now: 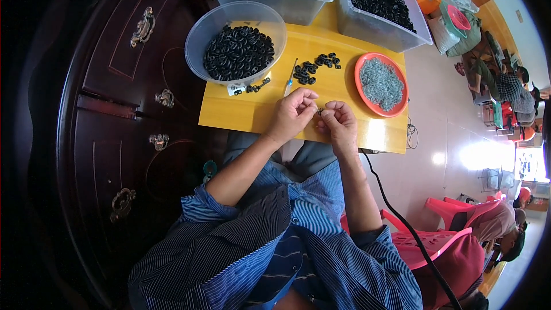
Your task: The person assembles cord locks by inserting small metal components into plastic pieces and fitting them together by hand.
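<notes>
My left hand (pixel 294 116) and my right hand (pixel 341 125) come together over the near edge of the yellow table (pixel 367 132). Both are closed in a pinch, fingertips almost touching. A small dark piece (pixel 320 112) shows at the right fingertips; what the left fingers grip is too small to make out. Just beyond lie loose black oval parts with holes (pixel 304 72). A thin pointed tool with a blue section (pixel 289 83) rests left of them. Farther left are several black pieces (pixel 258 85) in a row. A red plate (pixel 360 89) heaped with small silvery metal pieces (pixel 381 83) stands to the right.
A round clear tub (pixel 195 51) of black parts stands at the left. Two clear rectangular bins (pixel 281 8) (pixel 379 26) hold more along the back. Dark drawers (pixel 123 40) flank the left side. A black cable (pixel 402 218) runs past my right arm. People sit farther right near pink chairs (pixel 427 247).
</notes>
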The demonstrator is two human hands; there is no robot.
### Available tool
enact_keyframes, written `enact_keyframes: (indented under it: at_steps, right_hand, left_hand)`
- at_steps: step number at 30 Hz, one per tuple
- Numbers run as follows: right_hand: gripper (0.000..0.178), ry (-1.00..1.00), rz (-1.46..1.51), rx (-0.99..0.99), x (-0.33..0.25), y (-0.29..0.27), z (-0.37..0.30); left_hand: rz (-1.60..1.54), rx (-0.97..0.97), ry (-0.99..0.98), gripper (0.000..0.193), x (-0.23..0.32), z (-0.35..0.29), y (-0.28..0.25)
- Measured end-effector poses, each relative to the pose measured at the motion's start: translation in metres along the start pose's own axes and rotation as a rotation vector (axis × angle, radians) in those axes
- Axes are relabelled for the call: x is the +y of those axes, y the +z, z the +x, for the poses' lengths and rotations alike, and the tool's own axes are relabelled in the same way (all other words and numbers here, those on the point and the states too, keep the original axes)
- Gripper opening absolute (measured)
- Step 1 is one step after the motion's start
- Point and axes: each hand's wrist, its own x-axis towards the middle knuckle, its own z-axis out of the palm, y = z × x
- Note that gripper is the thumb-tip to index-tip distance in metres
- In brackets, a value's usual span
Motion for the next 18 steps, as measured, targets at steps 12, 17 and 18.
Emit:
enact_keyframes:
  at_steps: [12,17,18]
  right_hand:
    - [0.016,-0.011,-0.020,0.004,0.0033,0.0005,-0.0003]
    - [0.015,-0.013,-0.050,0.025,0.0055,0.0007,-0.0008]
    - [0.015,-0.016,-0.051,0.024,0.0059,0.0007,-0.0006]
  left_hand:
    - [0.061,0.008,0.014,0.017,-0.0023,-0.0018,0.0004]
    - [0.119,0.002,0.042,0.017,-0.0009,-0.0024,0.0011]
    - [0.139,0.001,0.057,0.018,-0.0007,-0.0025,0.0012]
